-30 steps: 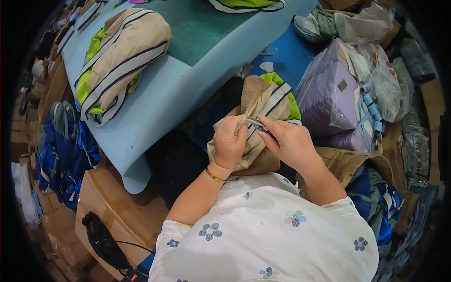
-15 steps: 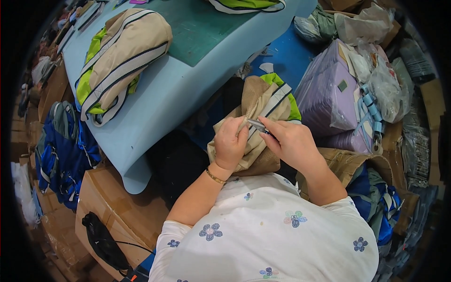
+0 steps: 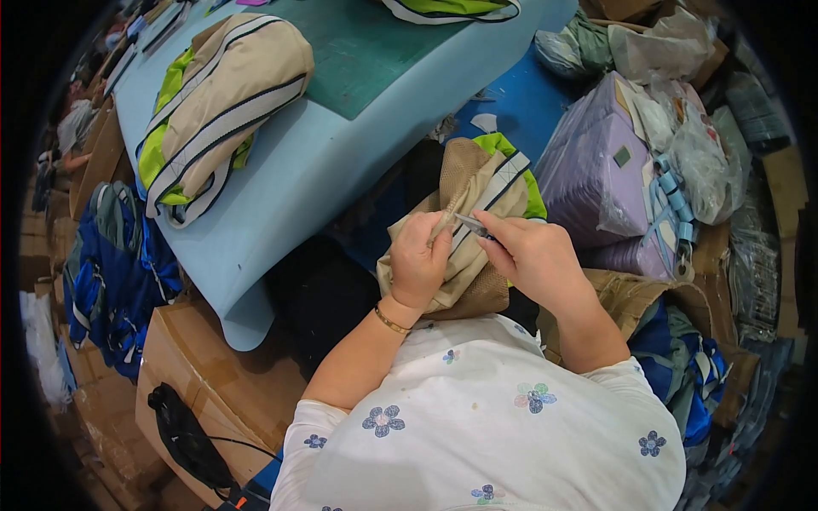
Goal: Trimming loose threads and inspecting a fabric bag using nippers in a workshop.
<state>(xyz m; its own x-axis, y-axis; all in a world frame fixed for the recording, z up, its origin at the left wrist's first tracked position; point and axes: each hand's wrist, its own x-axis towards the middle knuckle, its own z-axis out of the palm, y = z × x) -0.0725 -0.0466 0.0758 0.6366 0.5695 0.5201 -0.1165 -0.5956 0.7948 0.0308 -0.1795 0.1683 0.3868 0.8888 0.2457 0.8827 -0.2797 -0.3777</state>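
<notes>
A beige and lime bag (image 3: 503,192) with mesh and a white-and-navy striped strap lies crumpled across my lap. My left hand (image 3: 417,260) is closed on an edge of its fabric, pinching it between thumb and fingers. In my right hand (image 3: 537,260) are small metal thread snips (image 3: 470,223), the blades pointing at the pinched edge. Most of the handle is hidden inside my right fingers. The blade tips are close to the fabric beside my left thumb; whether they touch it I cannot tell.
A similar beige and lime bag (image 3: 247,94) rests on the light-blue table (image 3: 230,264), near a green mat (image 3: 366,68). Blue bags (image 3: 115,272) hang at left above a cardboard box (image 3: 196,375). Purple plastic-wrapped stacks (image 3: 588,162) and another carton (image 3: 630,294) are at right.
My right hand has shifted slightly right with the thread snips, whose blades now show more clearly. My left hand keeps its pinch on the bag's edge.
</notes>
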